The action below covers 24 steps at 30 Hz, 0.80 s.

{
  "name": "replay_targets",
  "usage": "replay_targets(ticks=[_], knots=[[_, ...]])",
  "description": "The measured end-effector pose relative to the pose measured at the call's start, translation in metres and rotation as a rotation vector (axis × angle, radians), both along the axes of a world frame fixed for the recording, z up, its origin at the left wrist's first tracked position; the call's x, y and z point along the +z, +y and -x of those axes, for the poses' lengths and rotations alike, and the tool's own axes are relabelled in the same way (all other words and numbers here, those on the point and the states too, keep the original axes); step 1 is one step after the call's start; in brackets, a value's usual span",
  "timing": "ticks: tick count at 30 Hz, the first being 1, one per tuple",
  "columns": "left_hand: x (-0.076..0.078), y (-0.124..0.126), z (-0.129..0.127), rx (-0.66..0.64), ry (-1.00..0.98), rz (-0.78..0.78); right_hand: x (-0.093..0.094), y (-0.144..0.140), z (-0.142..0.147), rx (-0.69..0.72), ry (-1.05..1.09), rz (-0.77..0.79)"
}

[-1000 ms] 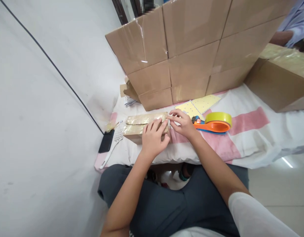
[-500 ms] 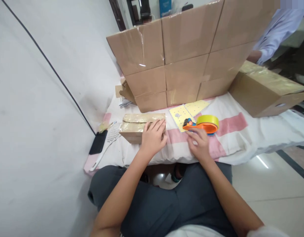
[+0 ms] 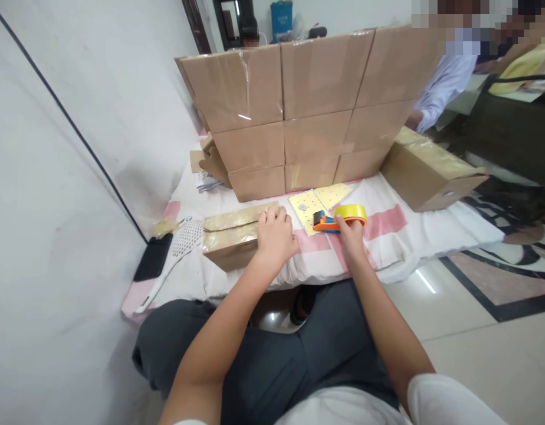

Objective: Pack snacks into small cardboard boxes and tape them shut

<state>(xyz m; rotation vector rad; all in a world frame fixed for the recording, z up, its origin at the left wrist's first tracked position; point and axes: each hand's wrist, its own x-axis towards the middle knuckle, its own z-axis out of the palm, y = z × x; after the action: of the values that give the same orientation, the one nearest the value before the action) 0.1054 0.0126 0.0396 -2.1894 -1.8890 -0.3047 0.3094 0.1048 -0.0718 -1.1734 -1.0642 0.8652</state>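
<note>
A small cardboard box (image 3: 230,236), wrapped in clear tape, lies on the cloth-covered table (image 3: 414,236) in front of me. My left hand (image 3: 276,236) rests flat on the box's right end. To the right, my right hand (image 3: 348,231) grips the orange handle of a tape dispenser (image 3: 341,217) with a yellow roll. The dispenser sits on the cloth, partly over two yellow perforated sheets (image 3: 319,199).
A wall of stacked cardboard boxes (image 3: 299,112) stands at the table's back. A larger taped box (image 3: 427,171) lies at the right. A white slotted spatula (image 3: 173,254) and a black phone (image 3: 152,264) lie at the left edge. Another person's sleeve (image 3: 443,88) shows behind the boxes.
My right hand left the box's right end, moved right and closed on the tape dispenser's handle. My left hand stayed on the box. The view swung rightward.
</note>
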Motion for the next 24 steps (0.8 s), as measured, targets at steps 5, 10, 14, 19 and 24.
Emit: replay_targets(ticks=[5, 10, 14, 19, 24], knots=[[-0.002, -0.005, 0.005, -0.063, -0.105, -0.087, 0.001, 0.018, 0.014, -0.049, -0.024, -0.025], [0.000, -0.017, -0.023, -0.192, -0.309, -0.127, 0.021, -0.031, 0.020, 0.148, 0.137, -0.185], [-0.018, -0.016, -0.042, -0.305, -0.622, 0.083, 0.039, -0.068, 0.022, 0.227, 0.112, -0.209], [-0.053, -0.001, -0.053, -0.431, -1.300, 0.385, 0.031, -0.065, 0.022, 0.033, 0.097, -0.178], [-0.056, -0.012, -0.050, -0.396, -1.436, 0.481, 0.013, -0.069, 0.022, -0.361, -0.201, -0.172]])
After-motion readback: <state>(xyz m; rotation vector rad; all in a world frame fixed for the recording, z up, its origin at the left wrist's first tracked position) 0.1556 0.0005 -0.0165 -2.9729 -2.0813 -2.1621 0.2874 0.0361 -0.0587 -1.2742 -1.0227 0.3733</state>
